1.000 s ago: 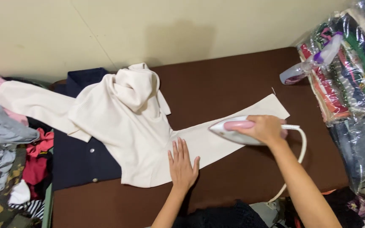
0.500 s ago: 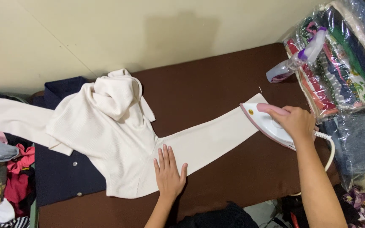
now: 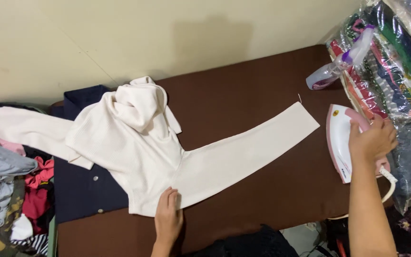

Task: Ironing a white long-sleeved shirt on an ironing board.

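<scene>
right hand (image 3: 372, 141) wrapped around the handle of the white and pink iron (image 3: 341, 141), right edge of frame, iron tipped on its side, clear of the cloth. left hand (image 3: 168, 219) flat, fingers together, pressing the hem of the cream hoodie (image 3: 139, 143), bottom centre. one sleeve laid straight across the brown board (image 3: 243, 95) toward the iron. spray bottle (image 3: 338, 66) upper right, beside bagged clothes (image 3: 396, 62).
</scene>
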